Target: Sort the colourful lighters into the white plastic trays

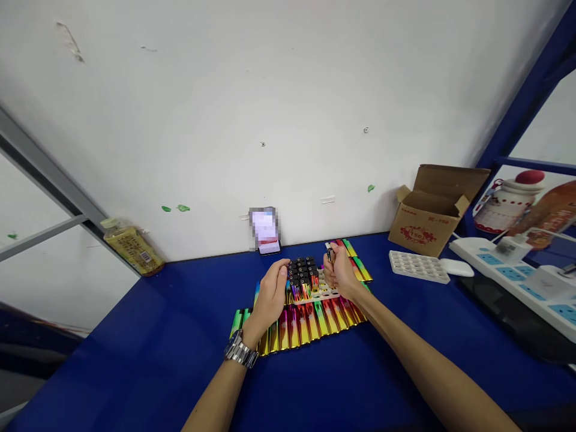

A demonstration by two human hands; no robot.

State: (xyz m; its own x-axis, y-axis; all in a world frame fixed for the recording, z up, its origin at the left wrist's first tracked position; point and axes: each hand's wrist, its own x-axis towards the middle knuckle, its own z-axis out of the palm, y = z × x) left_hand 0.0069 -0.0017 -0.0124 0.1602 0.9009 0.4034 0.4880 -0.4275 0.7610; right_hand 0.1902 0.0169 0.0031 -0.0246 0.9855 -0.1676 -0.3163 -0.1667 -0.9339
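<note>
While the right hand [338, 271] pinches a slim tube [330, 255] by the rack [323, 296], keeping it upright looks wise. The left hand [272, 288] flanks the filled side, its hold impossible to tell.

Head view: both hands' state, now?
Left hand: beside the black-topped pieces; grip can't be told.
Right hand: closed around a small object, mostly hidden.

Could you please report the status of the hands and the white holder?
Left hand beside black-topped tubes. Right hand gripping partly hidden item. White holder partly filled. Shiny tubes close in front.
</note>
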